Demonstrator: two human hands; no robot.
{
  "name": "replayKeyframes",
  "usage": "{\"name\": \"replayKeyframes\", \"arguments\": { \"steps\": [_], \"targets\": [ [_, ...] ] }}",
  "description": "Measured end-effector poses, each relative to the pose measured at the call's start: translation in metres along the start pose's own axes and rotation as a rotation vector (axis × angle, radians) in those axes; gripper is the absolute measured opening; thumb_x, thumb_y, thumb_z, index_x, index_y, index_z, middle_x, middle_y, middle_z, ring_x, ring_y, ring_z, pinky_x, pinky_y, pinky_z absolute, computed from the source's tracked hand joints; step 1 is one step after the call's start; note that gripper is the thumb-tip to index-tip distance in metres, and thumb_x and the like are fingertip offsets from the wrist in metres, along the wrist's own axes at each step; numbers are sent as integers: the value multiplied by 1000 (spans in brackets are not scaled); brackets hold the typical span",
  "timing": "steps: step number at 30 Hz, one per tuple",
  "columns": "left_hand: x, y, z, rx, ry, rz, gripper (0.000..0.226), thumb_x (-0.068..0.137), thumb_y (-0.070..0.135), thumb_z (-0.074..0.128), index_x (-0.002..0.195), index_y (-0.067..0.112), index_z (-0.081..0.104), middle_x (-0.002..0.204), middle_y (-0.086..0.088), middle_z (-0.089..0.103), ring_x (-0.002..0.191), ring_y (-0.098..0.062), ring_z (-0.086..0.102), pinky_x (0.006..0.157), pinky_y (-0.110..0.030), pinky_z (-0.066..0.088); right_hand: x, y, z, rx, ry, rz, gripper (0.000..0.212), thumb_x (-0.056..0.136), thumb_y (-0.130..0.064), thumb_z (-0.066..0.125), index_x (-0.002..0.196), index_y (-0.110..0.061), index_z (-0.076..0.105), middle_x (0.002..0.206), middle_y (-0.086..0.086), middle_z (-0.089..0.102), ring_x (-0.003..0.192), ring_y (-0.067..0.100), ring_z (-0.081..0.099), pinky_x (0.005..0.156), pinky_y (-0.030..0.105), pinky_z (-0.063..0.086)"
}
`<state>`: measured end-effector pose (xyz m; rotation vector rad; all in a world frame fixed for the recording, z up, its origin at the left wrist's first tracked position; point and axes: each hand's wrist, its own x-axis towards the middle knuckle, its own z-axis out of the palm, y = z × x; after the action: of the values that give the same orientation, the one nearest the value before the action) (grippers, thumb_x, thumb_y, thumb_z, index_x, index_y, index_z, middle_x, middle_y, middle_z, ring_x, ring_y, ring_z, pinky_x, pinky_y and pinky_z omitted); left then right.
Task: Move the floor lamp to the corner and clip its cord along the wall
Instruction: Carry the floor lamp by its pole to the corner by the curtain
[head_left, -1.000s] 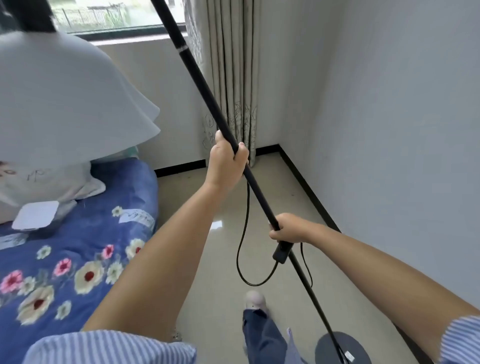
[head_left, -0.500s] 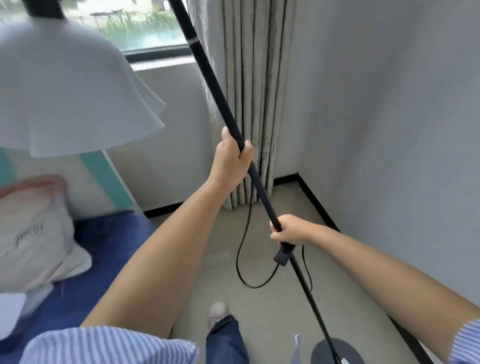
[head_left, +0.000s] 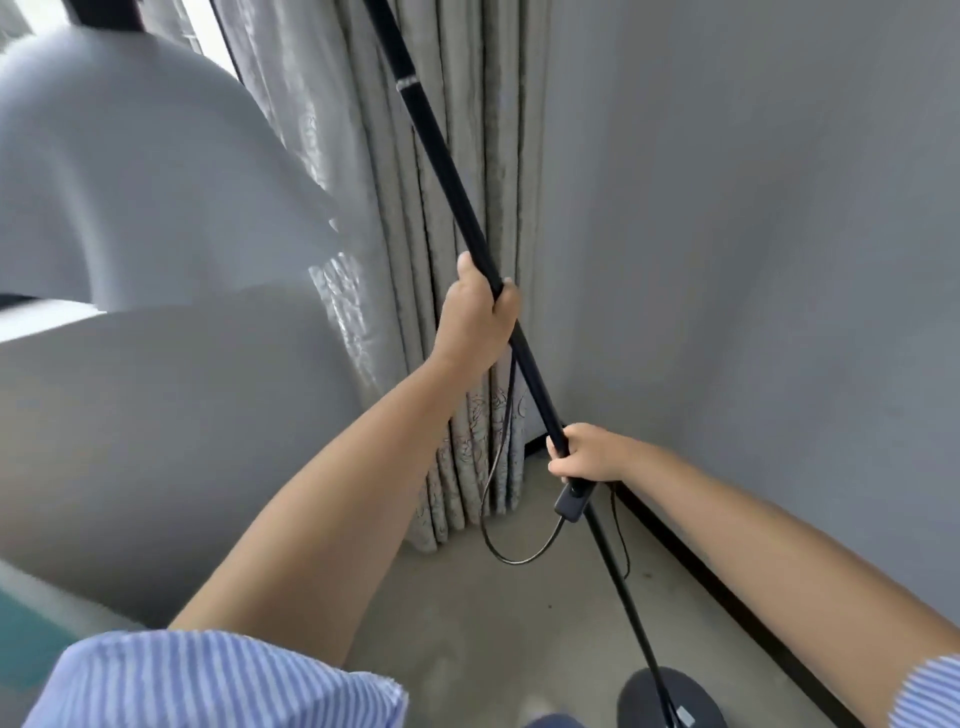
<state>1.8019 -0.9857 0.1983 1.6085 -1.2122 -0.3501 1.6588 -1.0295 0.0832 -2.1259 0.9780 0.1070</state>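
So both hands are wrapped around the black floor lamp pole (head_left: 470, 218), which is leaning at a pretty steep tilt, top toward the upper left. The left hand (head_left: 480, 317) is closed tight higher up the pole, the right hand (head_left: 587, 454) is closed around it lower down, just above the inline switch (head_left: 570, 503). The cord (head_left: 493, 499) droops in a loop below the hands and curls back up to that switch. The round lamp base (head_left: 670, 699) sits at the bottom edge of the view; can't tell if it's touching the floor (head_left: 493, 623). The white lampshade (head_left: 130, 171) fills the upper left, blurry. The grey curtain (head_left: 467, 130) hangs right behind the pole, in the corner beside the plain wall (head_left: 753, 234) with its dark baseboard (head_left: 701, 561).
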Motion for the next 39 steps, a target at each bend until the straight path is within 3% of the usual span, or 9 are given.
{"name": "replayKeyframes", "arguments": {
  "steps": [6, 12, 15, 19, 22, 28, 32, 36, 39],
  "targets": [
    [116, -13, 34, 6, -23, 32, 10, 92, 11, 40, 95, 13, 30, 61, 3, 39, 52, -13, 42, 59, -39, 48, 88, 10, -72, -22, 83, -11, 39, 79, -5, 52, 47, -19, 34, 62, 9, 46, 70, 21, 46, 63, 28, 32],
    [200, -28, 77, 69, 29, 40, 40, 93, 12, 39, 123, -11, 27, 60, 4, 36, 49, -9, 38, 45, -30, 39, 165, 34, -131, -19, 97, -27, 37, 81, -8, 50, 49, -17, 33, 87, 38, 57, 73, 23, 47, 68, 31, 31],
    [234, -32, 92, 74, 22, 45, 39, 94, 13, 39, 125, -8, 26, 61, 3, 44, 52, -16, 46, 52, -36, 46, 199, 42, -156, -40, 74, -24, 36, 82, -10, 48, 50, -17, 33, 82, 30, 59, 75, 26, 53, 68, 31, 33],
    [272, -38, 106, 108, 14, 49, 32, 95, 12, 38, 122, -1, 29, 59, 4, 42, 49, -11, 43, 45, -28, 36, 240, 52, -183, -40, 65, 5, 29, 84, -15, 47, 56, -8, 45, 94, 33, 65, 71, 24, 53, 63, 31, 34],
    [296, -41, 119, 142, -14, 43, 34, 96, 12, 39, 123, -5, 28, 60, 4, 40, 51, -13, 43, 49, -30, 39, 261, 59, -199, -37, 84, 46, 32, 85, -18, 49, 84, 13, 59, 82, 33, 60, 63, 22, 47, 55, 29, 32],
    [329, -42, 149, 213, -21, 44, 47, 97, 14, 38, 130, -11, 17, 75, -4, 51, 68, -26, 52, 65, -36, 48, 294, 77, -222, -74, 179, 54, 34, 88, -23, 47, 56, -21, 35, 59, -2, 40, 53, 14, 42, 49, 26, 31],
    [347, -50, 166, 261, -6, 56, 47, 96, 12, 40, 128, -14, 19, 108, -33, 58, 96, -41, 59, 76, -40, 51, 313, 86, -232, -123, 217, 53, 20, 90, -25, 44, 92, -8, 54, 67, 3, 47, 74, 26, 53, 62, 32, 40],
    [366, -53, 186, 346, -14, 94, 42, 96, 12, 41, 124, -15, 25, 94, -32, 63, 76, -34, 61, 53, -35, 49, 330, 98, -241, -156, 274, 85, 34, 91, -31, 44, 116, -9, 49, 99, 19, 62, 93, 35, 60, 70, 36, 46],
    [375, -55, 196, 330, -36, 101, 41, 96, 12, 39, 124, -14, 22, 85, -27, 58, 74, -34, 59, 64, -40, 52, 344, 106, -245, -173, 290, 104, 39, 91, -33, 42, 119, -6, 46, 105, 20, 63, 92, 35, 60, 71, 37, 47]
  ]
}}
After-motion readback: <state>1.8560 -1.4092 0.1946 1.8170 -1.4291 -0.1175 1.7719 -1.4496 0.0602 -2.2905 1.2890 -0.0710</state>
